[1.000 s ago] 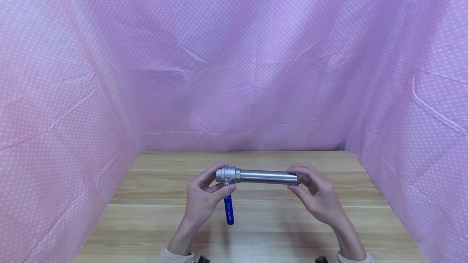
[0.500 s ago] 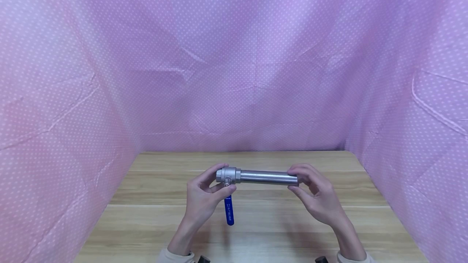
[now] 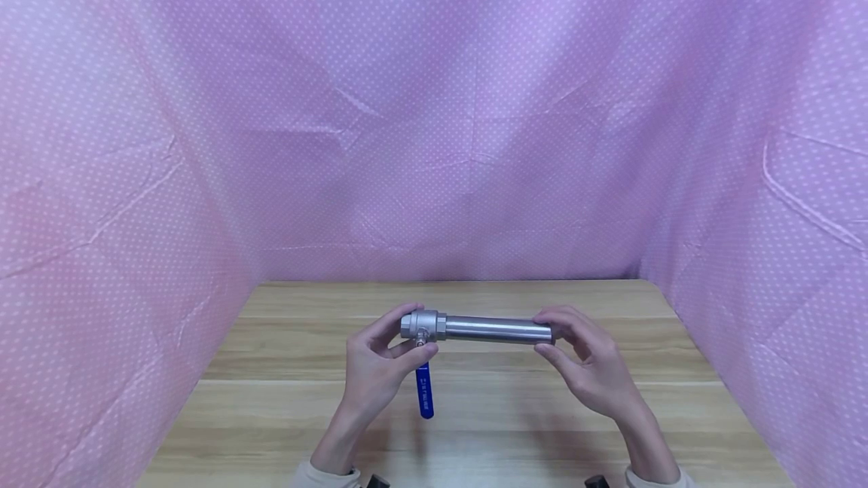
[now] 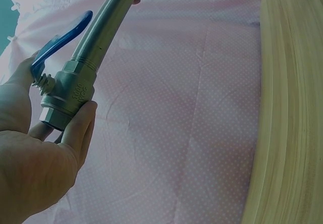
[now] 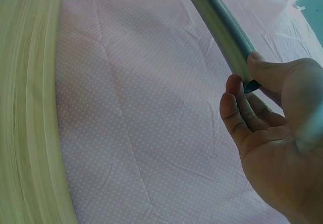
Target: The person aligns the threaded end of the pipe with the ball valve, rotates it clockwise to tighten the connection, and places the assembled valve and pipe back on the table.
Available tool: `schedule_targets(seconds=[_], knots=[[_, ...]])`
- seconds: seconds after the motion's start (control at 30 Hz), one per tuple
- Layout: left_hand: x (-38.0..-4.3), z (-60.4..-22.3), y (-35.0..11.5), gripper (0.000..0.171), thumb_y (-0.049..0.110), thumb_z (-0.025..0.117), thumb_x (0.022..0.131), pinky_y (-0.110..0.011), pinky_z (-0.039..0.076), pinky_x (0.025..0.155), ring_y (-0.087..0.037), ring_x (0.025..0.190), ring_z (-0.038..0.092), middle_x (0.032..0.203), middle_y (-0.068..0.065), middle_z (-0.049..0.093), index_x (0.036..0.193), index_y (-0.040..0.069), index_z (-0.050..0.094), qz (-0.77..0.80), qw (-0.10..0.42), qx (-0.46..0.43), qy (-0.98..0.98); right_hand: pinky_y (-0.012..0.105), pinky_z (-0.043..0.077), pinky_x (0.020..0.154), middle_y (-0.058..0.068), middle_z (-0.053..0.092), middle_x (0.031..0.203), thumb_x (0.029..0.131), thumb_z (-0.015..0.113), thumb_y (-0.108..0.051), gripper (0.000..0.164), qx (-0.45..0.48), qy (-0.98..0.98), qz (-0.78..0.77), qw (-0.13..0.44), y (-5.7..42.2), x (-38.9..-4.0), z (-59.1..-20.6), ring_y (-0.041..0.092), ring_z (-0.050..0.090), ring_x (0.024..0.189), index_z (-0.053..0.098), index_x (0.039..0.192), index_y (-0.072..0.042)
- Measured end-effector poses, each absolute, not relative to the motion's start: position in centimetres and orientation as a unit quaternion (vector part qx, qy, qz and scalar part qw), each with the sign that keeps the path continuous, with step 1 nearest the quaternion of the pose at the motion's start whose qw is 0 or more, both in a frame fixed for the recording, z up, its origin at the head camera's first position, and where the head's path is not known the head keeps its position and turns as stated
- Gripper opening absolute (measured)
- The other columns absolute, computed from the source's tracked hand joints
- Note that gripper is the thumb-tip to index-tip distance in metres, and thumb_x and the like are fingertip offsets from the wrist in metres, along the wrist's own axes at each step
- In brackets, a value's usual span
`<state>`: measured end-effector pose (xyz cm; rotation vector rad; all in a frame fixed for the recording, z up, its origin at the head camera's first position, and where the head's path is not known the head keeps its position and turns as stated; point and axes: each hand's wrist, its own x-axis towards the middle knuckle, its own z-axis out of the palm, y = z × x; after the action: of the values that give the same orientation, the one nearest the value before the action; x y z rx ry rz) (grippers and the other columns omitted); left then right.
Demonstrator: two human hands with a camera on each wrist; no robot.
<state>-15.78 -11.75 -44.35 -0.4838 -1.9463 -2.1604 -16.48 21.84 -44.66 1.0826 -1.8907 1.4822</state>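
Observation:
A metal ball valve (image 3: 424, 324) with a blue lever handle (image 3: 425, 391) is joined to a straight steel pipe (image 3: 498, 328). The two lie in one line, nearly level above the table. My left hand (image 3: 380, 364) grips the valve body between thumb and fingers, the thumb by the handle's base. At the pipe's free end, my right hand (image 3: 590, 364) pinches it between thumb and fingertips. In the left wrist view raised lettering shows on the valve body (image 4: 70, 90), and the handle points along the pipe. The right wrist view shows the pipe's end (image 5: 250, 86) between the right thumb and fingers.
A wooden table (image 3: 475, 428) lies under both hands. Pink polka-dot cloth (image 3: 447, 134) hangs behind it and along both sides. Two small dark objects (image 3: 377, 481) show at the bottom edge beside the sleeves.

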Motion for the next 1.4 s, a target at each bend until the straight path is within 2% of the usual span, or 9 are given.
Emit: schedule_targets(seconds=[0.2,0.3,0.4,0.53,0.63,0.77,0.9,1.1,1.4], knots=[[-15.79,-44.32,-11.73,0.061,-0.008,0.092,0.086,-0.040,0.071,0.107,-0.018,0.130,0.076,0.147,-0.031,0.069,0.143,0.004,0.073,-0.729,0.099,-0.167,-0.656,0.012,0.066,0.092,0.005,0.074,0.126,0.084,0.071,0.033,0.056,0.388,-0.709,0.537,0.241,21.96,-16.25,-44.62,0.005,0.071,0.106,0.067,0.136,0.012],[-15.80,-44.31,-11.70,0.061,-0.008,0.092,0.086,-0.040,0.071,0.106,-0.018,0.130,0.076,0.146,-0.028,0.070,0.143,0.004,0.073,-0.729,0.098,-0.167,-0.657,0.012,0.067,0.093,0.001,0.075,0.126,0.087,0.070,0.032,0.054,0.373,-0.723,0.533,0.232,22.06,-16.11,-44.63,0.004,0.072,0.107,0.068,0.136,0.009],[-15.80,-44.28,-11.67,0.062,-0.008,0.092,0.085,-0.041,0.071,0.106,-0.018,0.130,0.077,0.145,-0.024,0.072,0.143,0.004,0.073,-0.729,0.098,-0.166,-0.657,0.013,0.067,0.085,-0.001,0.076,0.122,0.090,0.069,0.030,0.051,0.354,-0.741,0.524,0.224,22.21,-16.00,-44.62,0.002,0.072,0.102,0.069,0.135,0.007],[-15.81,-44.26,-11.64,0.062,-0.008,0.092,0.085,-0.041,0.071,0.106,-0.019,0.130,0.077,0.145,-0.024,0.072,0.143,0.004,0.074,-0.730,0.098,-0.165,-0.656,0.018,0.064,0.069,0.000,0.075,0.103,0.093,0.067,0.028,0.048,0.341,-0.752,0.522,0.216,22.32,-15.92,-44.62,0.006,0.069,0.087,0.069,0.135,0.006],[-15.81,-44.26,-11.63,0.062,-0.008,0.092,0.085,-0.041,0.071,0.106,-0.019,0.129,0.077,0.144,-0.025,0.072,0.143,0.004,0.074,-0.730,0.100,-0.164,-0.656,0.019,0.064,0.066,-0.001,0.074,0.096,0.092,0.067,0.029,0.049,0.343,-0.745,0.531,0.213,22.26,-15.96,-44.56,0.007,0.070,0.084,0.068,0.135,0.006],[-15.79,-44.28,-11.63,0.062,-0.008,0.092,0.085,-0.040,0.071,0.106,-0.019,0.129,0.077,0.144,-0.024,0.072,0.143,0.004,0.074,-0.728,0.101,-0.165,-0.657,0.019,0.065,0.070,0.004,0.076,0.112,0.085,0.069,0.035,0.056,0.379,-0.702,0.562,0.216,22.02,-16.28,-44.56,0.007,0.074,0.092,0.064,0.137,0.014],[-15.77,-44.31,-11.63,0.062,-0.009,0.092,0.085,-0.040,0.071,0.106,-0.018,0.130,0.076,0.145,-0.025,0.071,0.143,0.003,0.073,-0.729,0.101,-0.168,-0.656,0.018,0.066,0.079,0.013,0.072,0.127,0.078,0.072,0.039,0.062,0.416,-0.669,0.573,0.225,21.81,-16.60,-44.58,0.009,0.072,0.101,0.062,0.136,0.020],[-15.74,-44.32,-11.60,0.062,-0.009,0.091,0.085,-0.041,0.071,0.105,-0.019,0.130,0.076,0.145,-0.026,0.071,0.143,0.004,0.073,-0.731,0.097,-0.169,-0.654,0.016,0.067,0.092,0.020,0.070,0.127,0.074,0.073,0.041,0.063,0.426,-0.670,0.560,0.236,21.80,-16.72,-44.63,0.010,0.070,0.108,0.065,0.133,0.018],[-15.73,-44.38,-11.62,0.062,-0.009,0.091,0.085,-0.041,0.071,0.106,-0.019,0.130,0.076,0.145,-0.024,0.071,0.143,0.004,0.074,-0.730,0.096,-0.169,-0.655,0.017,0.064,0.083,0.020,0.070,0.126,0.074,0.075,0.039,0.063,0.420,-0.685,0.541,0.249,21.82,-16.59,-44.59,0.012,0.066,0.099,0.067,0.132,0.015]])
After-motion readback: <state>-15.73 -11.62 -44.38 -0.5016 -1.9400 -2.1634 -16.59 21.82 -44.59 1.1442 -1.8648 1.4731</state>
